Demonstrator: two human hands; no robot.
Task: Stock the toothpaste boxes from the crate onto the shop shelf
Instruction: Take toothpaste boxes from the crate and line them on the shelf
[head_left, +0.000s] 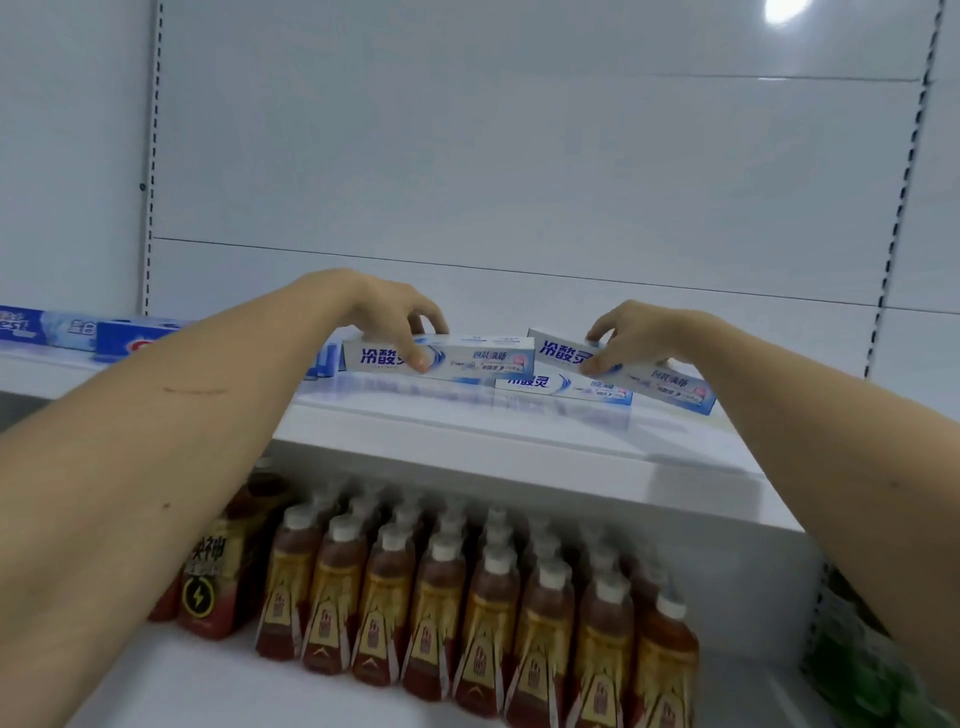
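White shelving with a pale back panel fills the view, and both arms reach to the upper shelf (467, 421). At its middle the left hand (400, 317) pinches a toothpaste box (467, 358) from above, thumb on the printed front face and fingers over the top edge; the box lies with its long axis left to right along the shelf, level, print facing out. Just beside it the right hand (623, 332) pinches a second box (660, 379) the same way, but this one is tilted, its right end dipping down and toward the front. Under and between the two sits a third box (566, 387) already lying flat, lengthwise along the shelf. Further left lie blue toothpaste boxes (119, 338) of another brand; on the lower shelf stand rows of brown drink bottles (493, 597). The crate is not in view. The step in hand looks like placing: next the right box likely needs levelling and squaring against its neighbour before both grips let go.
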